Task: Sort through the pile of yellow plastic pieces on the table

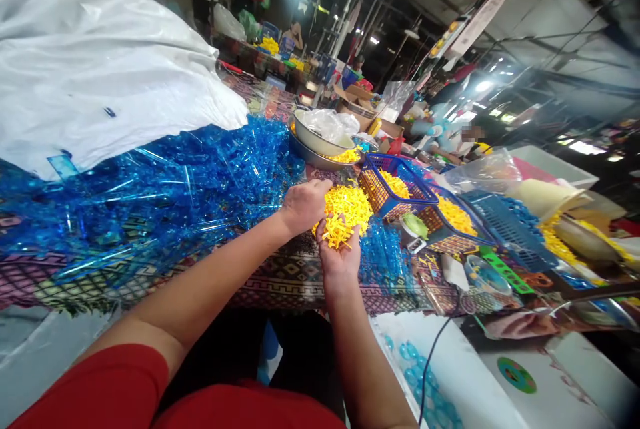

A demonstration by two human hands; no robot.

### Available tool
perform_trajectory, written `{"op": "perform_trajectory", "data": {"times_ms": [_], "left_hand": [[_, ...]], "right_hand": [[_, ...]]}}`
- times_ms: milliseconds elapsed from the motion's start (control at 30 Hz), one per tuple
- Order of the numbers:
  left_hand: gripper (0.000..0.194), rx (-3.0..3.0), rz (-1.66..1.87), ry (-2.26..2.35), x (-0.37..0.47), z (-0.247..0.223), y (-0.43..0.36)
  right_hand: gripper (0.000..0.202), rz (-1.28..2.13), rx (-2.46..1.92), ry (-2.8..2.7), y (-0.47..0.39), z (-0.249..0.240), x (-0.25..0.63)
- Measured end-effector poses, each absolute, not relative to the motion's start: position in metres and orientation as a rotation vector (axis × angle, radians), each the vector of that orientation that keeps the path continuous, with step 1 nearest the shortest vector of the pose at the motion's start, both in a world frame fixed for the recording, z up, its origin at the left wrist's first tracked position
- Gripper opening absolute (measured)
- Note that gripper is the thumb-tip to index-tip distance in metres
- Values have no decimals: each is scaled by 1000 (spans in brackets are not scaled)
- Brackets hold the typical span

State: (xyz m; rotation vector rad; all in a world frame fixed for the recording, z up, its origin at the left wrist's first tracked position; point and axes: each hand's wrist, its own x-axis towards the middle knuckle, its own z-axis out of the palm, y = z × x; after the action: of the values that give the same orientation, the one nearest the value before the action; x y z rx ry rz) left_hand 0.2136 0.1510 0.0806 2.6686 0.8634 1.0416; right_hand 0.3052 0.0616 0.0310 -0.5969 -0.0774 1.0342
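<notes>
A heap of small yellow plastic pieces (354, 201) lies on the patterned cloth in front of me. My right hand (343, 259) is palm up at the near edge of the heap, cupped around a handful of these pieces. Against the heap's left side is my left hand (304, 205), closed with its fingers curled inward. What it grips, if anything, is hidden. Clear blue plastic pieces (200, 182) spread in a large pile to the left. More blue pieces (383, 252) lie just right of my right hand.
A white sheet (100, 69) covers the pile's back left. Stacked bowls (320, 142) stand behind the heap. Blue baskets (395, 205) with yellow pieces and a blue crate (505, 229) stand to the right. A dark cable (440, 335) hangs over the front edge. People sit farther back.
</notes>
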Motion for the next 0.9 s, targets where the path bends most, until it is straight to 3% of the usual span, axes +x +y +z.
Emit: {"op": "perform_trajectory", "data": {"times_ms": [267,633,767,900], "left_hand": [[36,2456,1340,787,208,33,172],[35,2458,1350,825,201,35,178],[35,2484,1378,785,201,36,176],[35,2511,1380,763,200,38,176]], "right_hand": [[40,1041,-664,-78,52,26,313],[40,945,-684,-57,53,26,328],[42,800,-656,-56,68,57,376],[43,416,-727,-76,105,114,463]]}}
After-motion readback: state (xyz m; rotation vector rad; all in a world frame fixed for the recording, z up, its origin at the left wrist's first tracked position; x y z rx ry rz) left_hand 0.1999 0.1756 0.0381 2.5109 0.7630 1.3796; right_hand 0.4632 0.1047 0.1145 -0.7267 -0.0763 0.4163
